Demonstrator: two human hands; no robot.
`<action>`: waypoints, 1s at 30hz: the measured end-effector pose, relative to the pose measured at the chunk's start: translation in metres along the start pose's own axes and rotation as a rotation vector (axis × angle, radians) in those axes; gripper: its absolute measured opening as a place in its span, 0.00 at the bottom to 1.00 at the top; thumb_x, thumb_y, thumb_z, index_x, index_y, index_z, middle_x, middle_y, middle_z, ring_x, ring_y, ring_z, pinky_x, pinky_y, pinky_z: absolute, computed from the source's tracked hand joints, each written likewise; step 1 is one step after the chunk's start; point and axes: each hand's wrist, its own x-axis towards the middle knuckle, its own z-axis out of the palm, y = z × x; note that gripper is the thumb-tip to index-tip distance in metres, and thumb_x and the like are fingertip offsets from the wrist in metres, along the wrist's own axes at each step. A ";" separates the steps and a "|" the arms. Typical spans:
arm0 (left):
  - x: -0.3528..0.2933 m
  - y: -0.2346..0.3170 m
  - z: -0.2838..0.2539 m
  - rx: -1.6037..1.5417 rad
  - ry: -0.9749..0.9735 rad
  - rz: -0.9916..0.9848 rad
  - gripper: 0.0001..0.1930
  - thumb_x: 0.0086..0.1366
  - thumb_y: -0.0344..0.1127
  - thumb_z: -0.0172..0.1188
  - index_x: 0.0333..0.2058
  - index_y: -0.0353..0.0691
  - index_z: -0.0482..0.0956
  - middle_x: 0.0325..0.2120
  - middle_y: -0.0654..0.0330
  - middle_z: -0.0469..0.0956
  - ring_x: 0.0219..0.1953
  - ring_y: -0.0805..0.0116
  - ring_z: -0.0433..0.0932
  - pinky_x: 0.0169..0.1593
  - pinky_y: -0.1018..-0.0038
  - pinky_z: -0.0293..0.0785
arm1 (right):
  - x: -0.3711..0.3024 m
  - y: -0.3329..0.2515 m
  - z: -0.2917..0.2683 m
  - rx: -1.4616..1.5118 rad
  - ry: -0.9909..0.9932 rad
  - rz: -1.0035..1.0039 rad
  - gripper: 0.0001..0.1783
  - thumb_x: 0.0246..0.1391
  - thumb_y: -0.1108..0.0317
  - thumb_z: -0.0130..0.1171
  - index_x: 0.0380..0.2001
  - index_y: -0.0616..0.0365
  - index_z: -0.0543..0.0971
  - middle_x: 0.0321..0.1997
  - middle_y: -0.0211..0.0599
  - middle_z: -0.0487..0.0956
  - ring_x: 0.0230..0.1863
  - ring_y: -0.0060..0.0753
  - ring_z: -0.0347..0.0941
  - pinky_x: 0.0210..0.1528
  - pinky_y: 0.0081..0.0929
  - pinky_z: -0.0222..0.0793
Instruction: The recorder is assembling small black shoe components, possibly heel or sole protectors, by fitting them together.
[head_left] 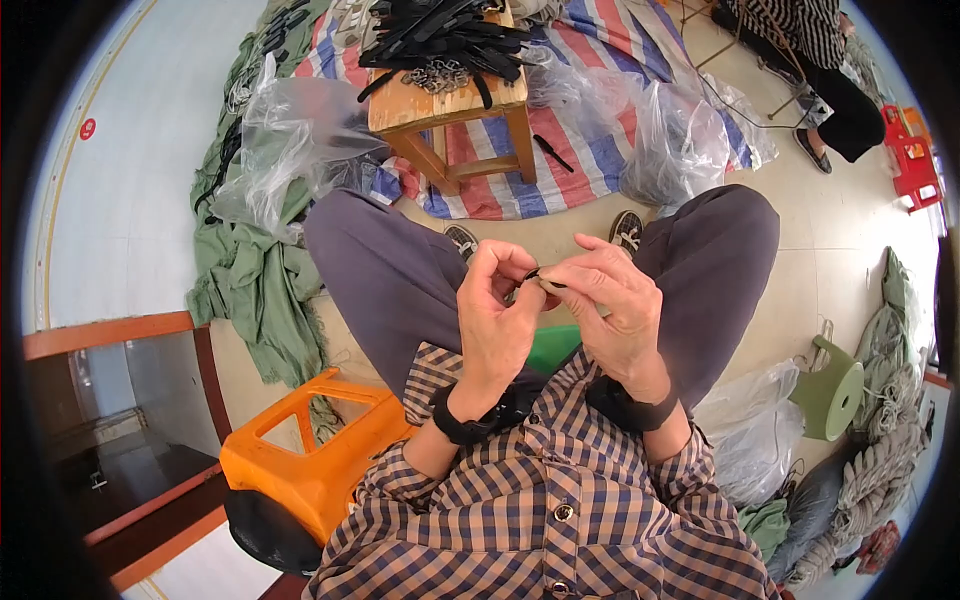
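L hand [497, 325] & R hand [618, 312] pinched small blk piece [532, 273], grips closed; metal rings [437, 76] lay nr front edge of wooden stool [425, 114]

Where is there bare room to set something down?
Widest: the pale tiled floor, between the grey-trousered right knee and the red plastic stools, beyond the olive-green plastic stool. Crowded: the brown wooden stool, heaped with black strips and silvery metal rings.

Hands [495, 325] pinching small dark piece [532, 274], black strips [440, 38] heaped on wooden stool [402, 114]
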 end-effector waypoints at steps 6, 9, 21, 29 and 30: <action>0.000 -0.005 -0.003 0.064 -0.040 -0.045 0.08 0.58 0.18 0.51 0.35 0.34 0.67 0.30 0.63 0.69 0.33 0.78 0.74 0.38 0.78 0.80 | 0.005 -0.013 -0.005 0.076 -0.094 0.347 0.07 0.44 0.78 0.60 0.31 0.60 0.77 0.30 0.37 0.78 0.32 0.34 0.76 0.36 0.25 0.71; -0.001 0.000 -0.001 0.111 -0.036 -0.057 0.08 0.58 0.18 0.52 0.36 0.34 0.67 0.31 0.62 0.70 0.34 0.77 0.74 0.39 0.77 0.80 | 0.005 -0.014 -0.006 0.079 -0.090 0.398 0.07 0.45 0.78 0.60 0.31 0.61 0.77 0.30 0.37 0.78 0.32 0.31 0.76 0.35 0.24 0.71; -0.002 0.002 -0.009 0.084 -0.254 0.017 0.07 0.62 0.22 0.54 0.39 0.33 0.69 0.36 0.59 0.72 0.40 0.71 0.76 0.42 0.74 0.79 | -0.004 -0.002 -0.005 0.218 0.041 0.437 0.08 0.46 0.78 0.60 0.32 0.63 0.77 0.30 0.36 0.78 0.33 0.28 0.76 0.39 0.22 0.71; -0.005 -0.002 -0.010 0.149 -0.186 0.145 0.05 0.60 0.21 0.55 0.35 0.31 0.70 0.32 0.60 0.69 0.32 0.73 0.77 0.35 0.79 0.79 | -0.002 -0.007 -0.012 0.387 -0.033 0.528 0.08 0.47 0.79 0.60 0.33 0.64 0.78 0.30 0.35 0.79 0.32 0.21 0.76 0.37 0.19 0.71; -0.004 -0.001 -0.011 0.219 -0.191 0.211 0.05 0.61 0.22 0.56 0.35 0.31 0.70 0.32 0.60 0.68 0.31 0.73 0.77 0.34 0.79 0.78 | -0.002 -0.008 -0.012 0.420 -0.022 0.537 0.07 0.47 0.79 0.59 0.33 0.64 0.78 0.30 0.35 0.79 0.31 0.20 0.75 0.36 0.18 0.71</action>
